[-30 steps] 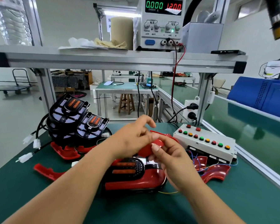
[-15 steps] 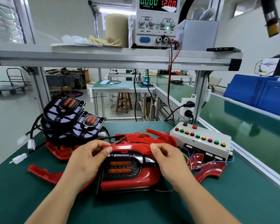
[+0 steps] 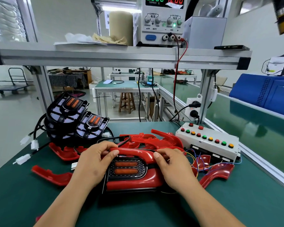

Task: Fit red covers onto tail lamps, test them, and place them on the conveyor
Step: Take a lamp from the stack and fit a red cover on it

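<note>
Tail lamp (image 3: 127, 167) lies flat at the near middle of the green bench (image 3: 236, 203), straight in front of you and between your two hands. Along your right side runs the conveyor belt (image 3: 252, 128), with a blue cabinet (image 3: 269, 97) beyond it. An aluminium shelf (image 3: 121, 54) spans the bench overhead and carries a power supply (image 3: 161, 22) whose red and black leads hang down behind the work. To your left, at the back of the bench, a stack of bare lamps (image 3: 67, 117) leans on its cables. To your right sits a white button box (image 3: 208, 140) with a row of red, green and yellow buttons, and loose coloured wires (image 3: 195, 159) spill from under it. Spare red covers (image 3: 154, 140) are heaped just behind the lamp, with one more (image 3: 51, 175) lying near your left forearm and another (image 3: 216, 175) off to the right. The red cover (image 3: 134, 152) you are fitting sits on the lamp, framing its black grille and two orange strips. Your left hand (image 3: 93, 163) grips the cover's top bar at its left end — thumb on the near face, fingers curled over the far edge. Your right hand (image 3: 172, 166) pinches the bar's right end the same way, thumb tip pressed flat against the red plastic. White connectors (image 3: 21, 159) lie at the bench's left edge.
</note>
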Available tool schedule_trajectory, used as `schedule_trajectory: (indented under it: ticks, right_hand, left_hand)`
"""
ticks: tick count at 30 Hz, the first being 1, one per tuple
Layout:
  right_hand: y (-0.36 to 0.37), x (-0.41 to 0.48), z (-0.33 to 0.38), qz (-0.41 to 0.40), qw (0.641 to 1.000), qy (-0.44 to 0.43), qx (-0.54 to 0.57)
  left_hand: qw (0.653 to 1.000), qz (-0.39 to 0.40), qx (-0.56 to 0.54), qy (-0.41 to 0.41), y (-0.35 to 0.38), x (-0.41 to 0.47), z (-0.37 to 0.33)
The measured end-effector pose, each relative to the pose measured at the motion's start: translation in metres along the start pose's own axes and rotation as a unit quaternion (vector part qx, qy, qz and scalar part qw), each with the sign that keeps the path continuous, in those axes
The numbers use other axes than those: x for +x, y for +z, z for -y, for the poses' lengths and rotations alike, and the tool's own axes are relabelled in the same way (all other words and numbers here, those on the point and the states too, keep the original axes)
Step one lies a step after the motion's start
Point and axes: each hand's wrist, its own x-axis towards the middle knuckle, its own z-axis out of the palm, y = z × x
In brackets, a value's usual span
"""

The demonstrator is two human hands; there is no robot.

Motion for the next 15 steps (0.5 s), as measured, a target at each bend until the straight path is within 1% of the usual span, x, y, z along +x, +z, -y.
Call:
schedule_trajectory:
  ticks: [4,6,8,10,13,15]
  right_hand:
    - [0.0,-0.001,0.001,-0.003,1.0,0.009,-0.018]
    - [0.0,-0.001,0.001,-0.001,0.999,0.034,-0.034]
    - [-0.001,0.0,0.001,0.016,0.996,0.062,-0.063]
    - [-0.001,0.001,0.001,0.041,0.993,0.073,-0.089]
    - [0.0,0.001,0.001,0.057,0.993,0.077,-0.068]
    - [0.001,0.001,0.001,0.05,0.994,0.092,-0.011]
  left_hand:
    - [0.999,0.014,0.028,0.006,0.0,0.0,0.0]
    - [0.999,0.02,0.04,0.002,0.001,0.0,0.003]
    - [0.999,0.024,0.043,-0.005,0.004,0.0,0.006]
    - [0.999,0.024,0.035,-0.013,0.007,0.0,0.006]
    - [0.999,0.019,0.028,-0.018,0.011,0.0,0.006]
    - [0.999,0.005,-0.029,-0.036,0.013,-0.002,0.007]
